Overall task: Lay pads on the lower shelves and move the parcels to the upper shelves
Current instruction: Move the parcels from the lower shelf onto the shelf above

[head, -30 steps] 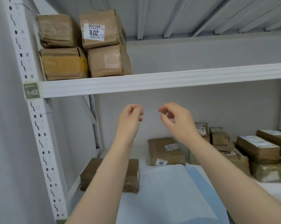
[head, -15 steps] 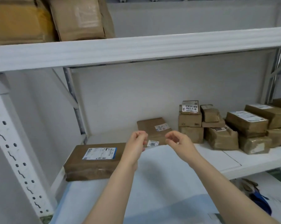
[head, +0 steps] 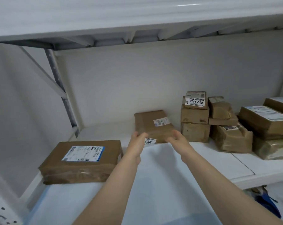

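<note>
Left hand (head: 136, 141) and right hand (head: 176, 137), fingers loosely open, are flanking the parcel (head: 153, 125) sitting on the lower shelf (head: 259, 182), with the pad (head: 153, 176) lying just in front of it.

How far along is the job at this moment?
Done: one pad lies on the lower shelf. In hand: left hand and right hand are at the near edge of the parcel with the 300 sticker; no firm grip shows. Left: that parcel, the large parcel at left and the stacked parcels at right all sit on the lower shelf.
</note>
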